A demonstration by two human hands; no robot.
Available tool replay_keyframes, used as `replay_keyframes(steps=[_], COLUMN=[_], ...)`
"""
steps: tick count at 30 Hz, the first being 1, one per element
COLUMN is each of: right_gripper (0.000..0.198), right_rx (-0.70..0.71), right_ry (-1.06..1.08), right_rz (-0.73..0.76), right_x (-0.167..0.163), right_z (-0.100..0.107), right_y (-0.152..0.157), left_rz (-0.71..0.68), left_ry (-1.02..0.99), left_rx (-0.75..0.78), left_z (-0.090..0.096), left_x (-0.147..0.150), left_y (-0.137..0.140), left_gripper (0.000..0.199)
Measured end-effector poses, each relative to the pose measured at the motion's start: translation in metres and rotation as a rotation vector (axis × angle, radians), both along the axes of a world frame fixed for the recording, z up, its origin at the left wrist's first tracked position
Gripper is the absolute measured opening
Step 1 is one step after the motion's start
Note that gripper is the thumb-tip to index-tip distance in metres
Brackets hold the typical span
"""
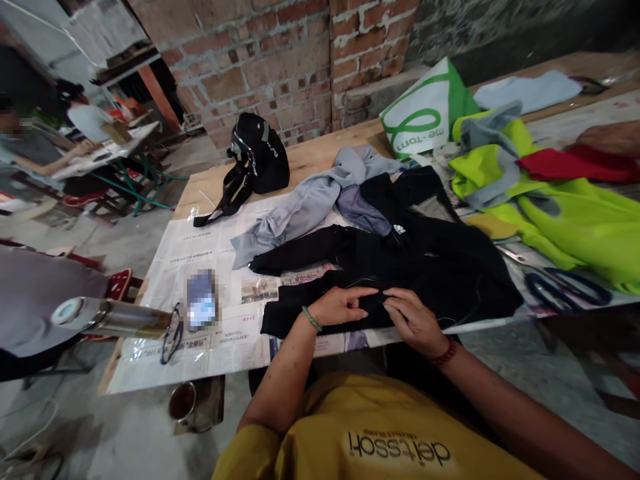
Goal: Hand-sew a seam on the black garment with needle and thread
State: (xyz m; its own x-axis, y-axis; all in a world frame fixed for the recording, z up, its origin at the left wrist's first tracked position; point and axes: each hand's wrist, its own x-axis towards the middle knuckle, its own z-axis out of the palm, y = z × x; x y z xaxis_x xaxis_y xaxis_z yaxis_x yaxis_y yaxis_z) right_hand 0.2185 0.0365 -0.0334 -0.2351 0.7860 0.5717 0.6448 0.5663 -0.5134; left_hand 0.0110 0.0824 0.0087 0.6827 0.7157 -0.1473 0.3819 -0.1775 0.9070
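A black garment (435,253) with a small white logo lies spread near the front edge of the table. Over its near part is my left hand (340,308), wearing a green bead bracelet. Its index finger stretches toward the other hand, with the thumb apart below, and nothing shows in its grip. My right hand (413,320), with a red bracelet, has thumb and fingers pinched together just right of that fingertip. Whatever it pinches is too small to make out. A thin pale line, perhaps thread, curves over the black cloth to the right.
Large scissors (560,283) lie at right beside a neon-yellow garment (575,220). Behind are a grey garment (300,207), a black bag (260,153) and a green-white bag (425,113). A phone (201,300) and a flask (115,317) stand left. Another person's hand (610,141) is far right.
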Motion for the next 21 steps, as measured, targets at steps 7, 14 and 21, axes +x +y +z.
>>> replay_keyframes(steps=[7, 14, 21], right_gripper=[0.017, 0.015, 0.012], right_rx=[0.056, 0.108, 0.036], right_ry=[0.005, -0.006, 0.069], right_rz=[-0.021, 0.006, 0.016], right_x=[-0.0006, -0.0010, -0.0002], right_z=[0.0009, 0.0043, 0.0057], right_y=[-0.0018, -0.0015, -0.0011], left_rz=[0.039, -0.113, -0.177], left_ry=[-0.086, -0.080, -0.127], left_rx=[-0.041, 0.032, 0.147], left_z=[-0.0034, -0.0027, 0.0031], left_x=[-0.0039, -0.0063, -0.0067], left_y=[0.0013, 0.0001, 0.0002], left_gripper=[0.071, 0.075, 0.071])
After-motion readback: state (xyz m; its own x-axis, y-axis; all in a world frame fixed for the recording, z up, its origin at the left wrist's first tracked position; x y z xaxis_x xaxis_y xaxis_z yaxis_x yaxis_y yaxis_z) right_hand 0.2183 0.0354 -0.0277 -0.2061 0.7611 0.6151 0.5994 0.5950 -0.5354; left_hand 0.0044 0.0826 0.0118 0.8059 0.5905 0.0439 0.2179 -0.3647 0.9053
